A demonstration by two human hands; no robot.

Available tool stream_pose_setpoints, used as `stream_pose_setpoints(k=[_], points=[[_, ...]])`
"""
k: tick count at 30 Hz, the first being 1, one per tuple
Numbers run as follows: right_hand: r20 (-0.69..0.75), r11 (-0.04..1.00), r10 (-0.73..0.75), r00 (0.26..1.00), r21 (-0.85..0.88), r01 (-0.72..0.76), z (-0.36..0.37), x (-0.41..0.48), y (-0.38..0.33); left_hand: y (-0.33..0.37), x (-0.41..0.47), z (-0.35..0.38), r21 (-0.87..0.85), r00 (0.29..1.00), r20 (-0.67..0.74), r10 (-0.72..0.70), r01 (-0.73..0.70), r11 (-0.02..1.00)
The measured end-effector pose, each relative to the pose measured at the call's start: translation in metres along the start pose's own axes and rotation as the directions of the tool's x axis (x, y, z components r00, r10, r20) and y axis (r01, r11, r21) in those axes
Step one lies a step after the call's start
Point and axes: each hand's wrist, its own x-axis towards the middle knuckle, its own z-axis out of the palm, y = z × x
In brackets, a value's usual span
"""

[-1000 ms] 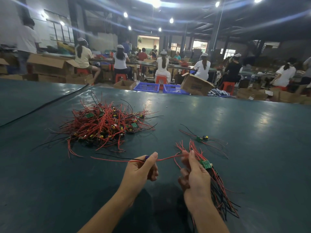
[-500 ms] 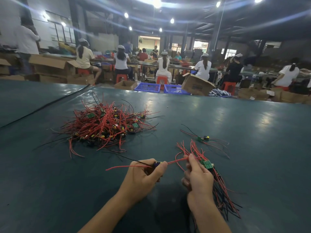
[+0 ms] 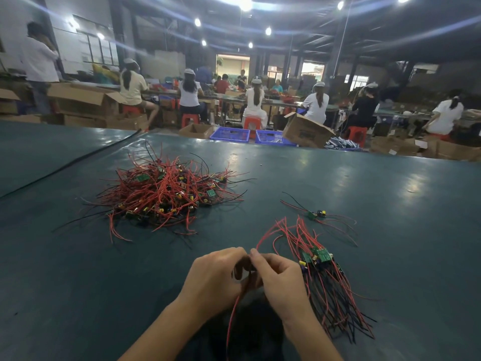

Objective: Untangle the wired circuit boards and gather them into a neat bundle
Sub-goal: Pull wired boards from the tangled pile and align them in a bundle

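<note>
A tangled pile of small green circuit boards with red and black wires [image 3: 166, 191] lies on the dark green table [image 3: 390, 194], to the left and ahead of me. My left hand [image 3: 216, 277] and my right hand [image 3: 279, 280] meet fingertip to fingertip near the front. Both pinch one wired board whose red wire [image 3: 231, 316] hangs down between my wrists; the board itself is mostly hidden by my fingers. Just right of my right hand lies the sorted bundle of boards [image 3: 322, 272], wires fanned toward me. A single wired board [image 3: 316, 214] lies apart behind the bundle.
A black cable [image 3: 67, 164] runs diagonally across the table's far left. Beyond the far edge stand cardboard boxes [image 3: 304, 131] and blue crates [image 3: 230, 133]. Several people sit on red stools at other benches with their backs to me.
My left hand has moved right and closed up to my right hand. The wired board that was stretched sideways between the hands now hangs with its red wire pointing down toward me.
</note>
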Motion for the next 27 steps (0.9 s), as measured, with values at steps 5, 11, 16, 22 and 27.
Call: stream_pose_setpoints(k=[5, 11, 16, 22, 27], points=[[-0.158, 0.989, 0.091, 0.983, 0.129, -0.071, -0.020, 0.012, -0.002, -0.023, 0.001, -0.004, 0.026, 0.998, 0.048, -0.039, 0.038, 0.999], [-0.222, 0.794, -0.164, 0.961, -0.608, -0.005, -0.043, 0.015, 0.007, -0.077, 0.001, -0.007, 0.222, 0.865, -0.125, -0.486, 0.502, 0.836], [-0.230, 0.484, -0.157, 0.960, -0.866, -0.129, -0.044, 0.010, 0.004, -0.101, 0.007, 0.005, 0.361, 0.771, 0.124, -0.624, 0.551, 0.752], [-0.142, 0.557, -0.254, 0.957, -0.830, 0.025, -0.031, 0.006, 0.005, -0.112, 0.019, 0.003, 0.364, 0.823, 0.071, -0.564, 0.505, 0.783], [-0.047, 0.607, -0.320, 0.946, -0.777, 0.167, -0.017, 0.001, 0.011, -0.107, 0.016, 0.000, 0.248, 0.893, -0.008, -0.449, 0.437, 0.865]])
